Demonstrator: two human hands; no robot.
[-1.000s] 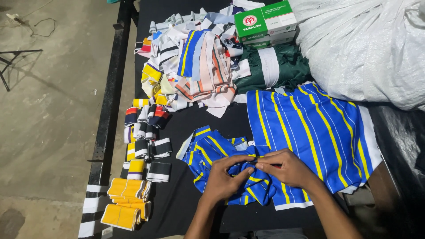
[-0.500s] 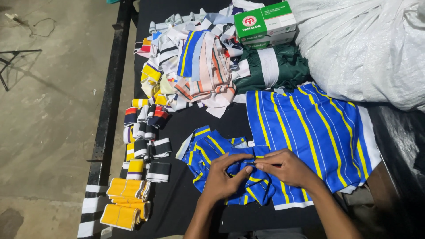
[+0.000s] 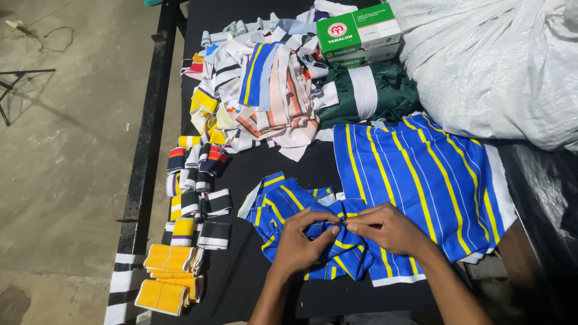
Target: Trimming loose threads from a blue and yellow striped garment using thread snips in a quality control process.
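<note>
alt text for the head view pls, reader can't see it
Both hands, left hand and right hand, pinch a blue yellow-striped fabric piece on a black table. Folded rib bands, a scrap pile and a green box lie beyond.

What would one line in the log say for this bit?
left hand: pinching blue yellow-striped cloth piece | right hand: pinching same piece | fingertips meet | black table | yellow folded bands at left

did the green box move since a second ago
No. The green box sits at the same spot against the white sack and above the green cloth.
</note>
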